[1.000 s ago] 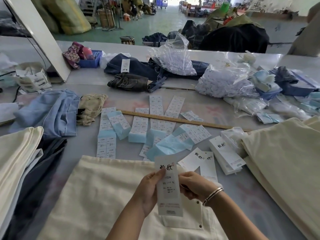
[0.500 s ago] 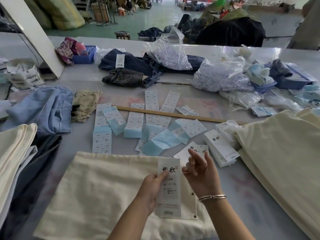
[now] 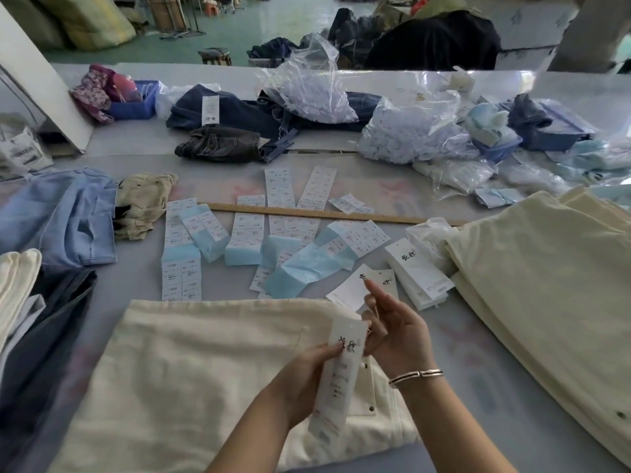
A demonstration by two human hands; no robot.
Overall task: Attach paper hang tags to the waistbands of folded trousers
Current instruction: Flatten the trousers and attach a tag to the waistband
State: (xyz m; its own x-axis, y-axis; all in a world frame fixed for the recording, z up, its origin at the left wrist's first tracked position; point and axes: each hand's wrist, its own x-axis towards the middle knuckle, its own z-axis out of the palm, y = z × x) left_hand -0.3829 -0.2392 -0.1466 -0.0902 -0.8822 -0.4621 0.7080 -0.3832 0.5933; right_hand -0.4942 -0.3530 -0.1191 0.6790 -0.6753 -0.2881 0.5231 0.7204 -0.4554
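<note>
A grey worktable [image 3: 512, 387] is stretching away on every side of the hands, its far edge lying well beyond them. Past that edge a green floor [image 3: 246, 32] is running off into the room — a small stool [image 3: 215, 56] is standing on it, ahead and to the left. A white slanted board [image 3: 37, 87] is leaning far to the left, daylight falling evenly over everything.

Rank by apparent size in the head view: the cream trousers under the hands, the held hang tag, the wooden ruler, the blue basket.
1. cream trousers, by far the largest.
2. wooden ruler, longest but thin.
3. hang tag; being nearer the camera inflates it, so its order against the ruler is unsure.
4. blue basket, smallest, though farthest away.
</note>
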